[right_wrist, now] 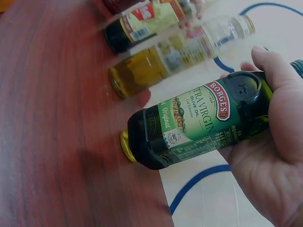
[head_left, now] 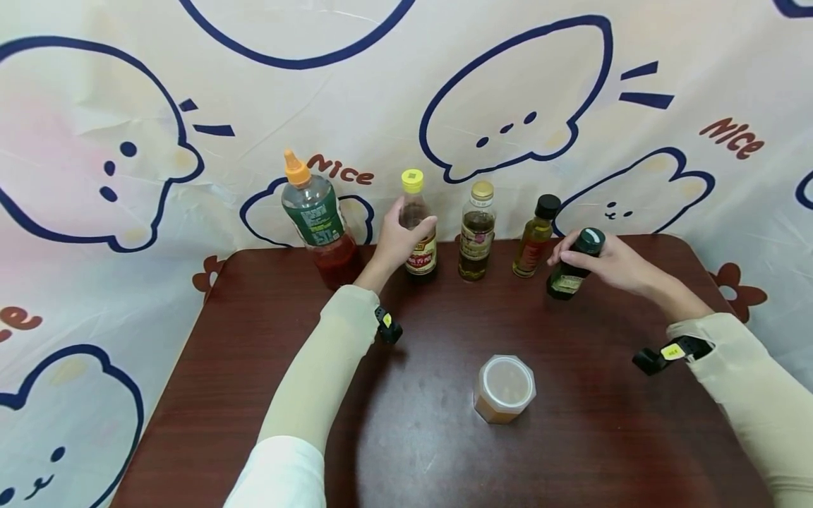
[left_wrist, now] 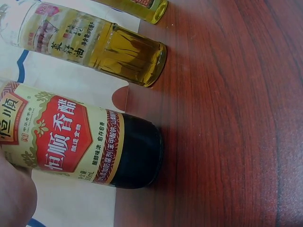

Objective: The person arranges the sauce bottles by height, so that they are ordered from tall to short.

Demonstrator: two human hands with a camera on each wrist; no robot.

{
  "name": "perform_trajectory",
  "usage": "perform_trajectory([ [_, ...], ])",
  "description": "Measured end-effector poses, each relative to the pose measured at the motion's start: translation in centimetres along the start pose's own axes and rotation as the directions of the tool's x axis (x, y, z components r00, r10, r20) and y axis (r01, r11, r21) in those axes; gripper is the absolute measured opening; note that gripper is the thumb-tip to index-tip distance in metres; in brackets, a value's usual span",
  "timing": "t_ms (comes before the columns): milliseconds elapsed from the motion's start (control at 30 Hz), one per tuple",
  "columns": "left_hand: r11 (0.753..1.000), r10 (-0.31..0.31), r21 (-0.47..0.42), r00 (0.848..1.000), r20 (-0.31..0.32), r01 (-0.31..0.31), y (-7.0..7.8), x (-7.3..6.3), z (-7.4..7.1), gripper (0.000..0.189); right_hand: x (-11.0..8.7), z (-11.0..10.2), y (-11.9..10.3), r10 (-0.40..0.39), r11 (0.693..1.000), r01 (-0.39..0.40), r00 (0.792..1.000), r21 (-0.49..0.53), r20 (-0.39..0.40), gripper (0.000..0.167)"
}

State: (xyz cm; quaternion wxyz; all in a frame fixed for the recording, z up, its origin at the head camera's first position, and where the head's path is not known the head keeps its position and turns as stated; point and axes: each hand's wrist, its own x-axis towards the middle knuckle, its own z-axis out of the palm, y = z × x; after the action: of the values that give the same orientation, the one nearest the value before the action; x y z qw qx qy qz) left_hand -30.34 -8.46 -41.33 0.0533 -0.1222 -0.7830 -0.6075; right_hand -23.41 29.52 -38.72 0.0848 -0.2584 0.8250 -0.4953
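My left hand (head_left: 400,238) holds a vinegar bottle (head_left: 422,257) with a yellow cap, fingers and thumb around its upper part. The vinegar bottle stands upright at the back of the table, its red and cream label facing the left wrist camera. On the right, my right hand (head_left: 611,264) grips a dark green olive oil bottle (right_wrist: 194,118) near its shoulder. That bottle is tilted, its base close over the table's back right part. Just left of it stands a small oil bottle (head_left: 532,243) with a black cap.
A glass oil bottle (head_left: 476,243) stands right of the vinegar. At the back left is a squeeze bottle of red sauce (head_left: 322,222) with an orange nozzle. A lidded jar (head_left: 506,388) sits mid-table (head_left: 432,451). A patterned cloth (head_left: 356,113) hangs behind the table.
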Motion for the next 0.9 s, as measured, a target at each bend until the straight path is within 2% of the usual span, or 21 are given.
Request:
perform_trajectory([
  [67,1.0,-0.001,-0.004,1.0,0.001,0.001,0.0,0.0,0.0,0.051,0.0,-0.5,0.1,0.011,1.0,-0.011,1.0,-0.008,-0.017,0.016],
  [300,1.0,-0.014,-0.004,1.0,-0.003,0.014,0.1,0.0,-0.1,0.053,0.9,-2.1,0.8,-0.022,1.0,0.021,0.999,-0.007,-0.03,0.015],
  [533,1.0,-0.022,0.004,1.0,-0.009,0.022,0.1,0.0,-0.1,0.052,1.8,-3.0,1.0,0.091,0.995,-0.092,0.995,-0.038,-0.045,0.021],
  [900,1.0,-0.016,0.011,1.0,-0.01,0.016,0.0,0.0,0.0,0.052,3.1,-3.9,2.3,0.144,0.983,-0.149,0.988,-0.106,-0.046,0.024],
])
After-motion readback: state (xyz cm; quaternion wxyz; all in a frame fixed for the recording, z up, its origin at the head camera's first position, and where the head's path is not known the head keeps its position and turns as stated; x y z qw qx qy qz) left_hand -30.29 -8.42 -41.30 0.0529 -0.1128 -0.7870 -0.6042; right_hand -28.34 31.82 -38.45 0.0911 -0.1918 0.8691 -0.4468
